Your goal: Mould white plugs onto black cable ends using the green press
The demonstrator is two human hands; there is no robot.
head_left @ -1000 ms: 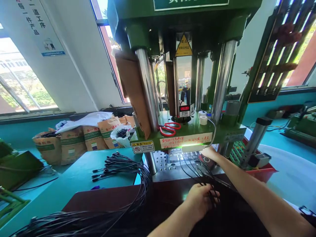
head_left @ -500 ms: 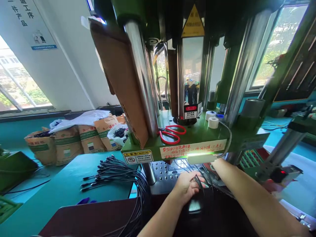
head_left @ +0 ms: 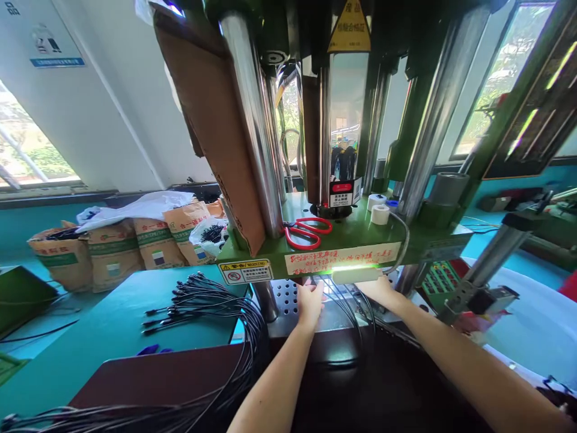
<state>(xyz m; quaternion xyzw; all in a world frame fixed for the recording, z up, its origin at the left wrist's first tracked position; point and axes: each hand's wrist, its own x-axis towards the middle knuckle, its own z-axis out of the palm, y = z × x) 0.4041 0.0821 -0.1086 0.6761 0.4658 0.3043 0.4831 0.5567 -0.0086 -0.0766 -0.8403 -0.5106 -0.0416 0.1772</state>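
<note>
two hands (left (head_left: 310,302), right (head_left: 381,290)) under press (head_left: 360,239)

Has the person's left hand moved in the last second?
Yes. The left hand has gone forward, away from the body: from the dark mat in front onto the perforated plate under the green press platen.

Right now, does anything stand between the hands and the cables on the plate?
Nothing visible. The left hand rests on the plate beside the cables; the right hand is at them, fingertips hidden under the lamp.
</note>
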